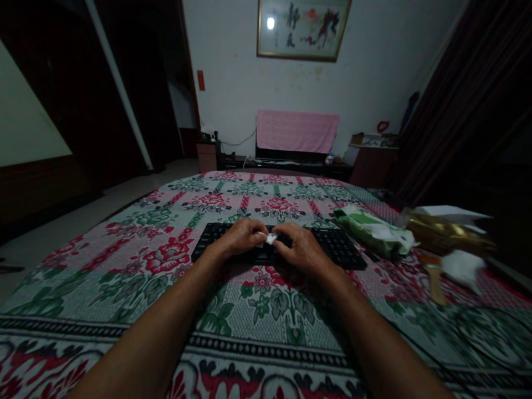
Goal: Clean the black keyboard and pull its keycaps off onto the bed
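A black keyboard [336, 246] lies on a bed covered with a red, green and white flowered blanket [124, 277]. Both my hands rest over the middle of the keyboard. My left hand [243, 235] and my right hand [301, 249] are closed, fingertips meeting on a small white scrap, perhaps a wipe [270, 239], pinched between them just above the keys.
To the right lie a green and white wipes pack [376, 230], a gold box [444, 233], white tissue [461, 267] and a brush with a tan handle [434, 280]. Beyond the bed stand a pink-draped TV stand [297, 130], a framed picture [303, 27] and dark curtains [469, 100].
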`<state>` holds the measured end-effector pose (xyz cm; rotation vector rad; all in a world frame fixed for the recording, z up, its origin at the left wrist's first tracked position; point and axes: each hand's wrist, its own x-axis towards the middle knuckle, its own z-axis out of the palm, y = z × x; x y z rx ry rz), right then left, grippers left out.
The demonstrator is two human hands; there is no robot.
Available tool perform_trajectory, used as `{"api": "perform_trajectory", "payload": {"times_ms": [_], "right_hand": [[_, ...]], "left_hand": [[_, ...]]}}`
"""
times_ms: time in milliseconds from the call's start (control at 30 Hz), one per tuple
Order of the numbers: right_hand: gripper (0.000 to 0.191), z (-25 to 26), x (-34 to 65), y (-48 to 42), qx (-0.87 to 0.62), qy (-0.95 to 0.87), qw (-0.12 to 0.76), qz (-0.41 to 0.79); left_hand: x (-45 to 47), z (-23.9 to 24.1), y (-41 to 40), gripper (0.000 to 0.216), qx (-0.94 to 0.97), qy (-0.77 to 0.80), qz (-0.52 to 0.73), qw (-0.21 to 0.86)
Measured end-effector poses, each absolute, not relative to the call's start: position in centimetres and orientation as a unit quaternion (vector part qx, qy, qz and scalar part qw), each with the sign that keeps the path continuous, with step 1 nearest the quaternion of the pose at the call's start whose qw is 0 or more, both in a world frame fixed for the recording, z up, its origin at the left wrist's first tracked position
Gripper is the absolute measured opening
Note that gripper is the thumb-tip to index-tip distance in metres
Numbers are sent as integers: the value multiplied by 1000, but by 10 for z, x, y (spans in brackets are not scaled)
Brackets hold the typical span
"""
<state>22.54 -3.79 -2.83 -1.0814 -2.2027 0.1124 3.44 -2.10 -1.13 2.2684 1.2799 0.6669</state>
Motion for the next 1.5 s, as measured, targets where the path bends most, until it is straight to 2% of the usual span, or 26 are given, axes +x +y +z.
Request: {"api": "perform_trajectory", "payload": {"times_ms": [267, 333, 467, 533, 700, 867, 1267, 1500], "right_hand": [[18, -32, 213, -39, -436, -824, 357, 54], [18, -33, 215, -37, -459, -818, 345, 36], [19, -38, 219, -35, -476, -820, 318, 17], [20, -40, 220, -36, -474, -825, 306, 19], [22, -42, 221, -37, -490, -823, 285, 10], [21, -41, 219, -39, -490, -830, 265, -6], [25, -35, 214, -44, -524, -823, 221, -18], [26, -35, 215, -42, -535, -816, 218, -9]], "left_hand": [[37, -14, -19, 18, 801, 445, 292, 273], [29, -16, -14, 22, 803, 467, 285, 235], [10, -23, -5, 32, 791, 564, 232, 51], [4, -27, -4, 44, 808, 561, 173, 47], [3, -30, -7, 93, 833, 544, 40, 90], [4, -30, -6, 114, 832, 546, -2, 99], [15, -25, -11, 115, 847, 526, -18, 79], [21, -28, -12, 110, 858, 510, 16, 62]]}}
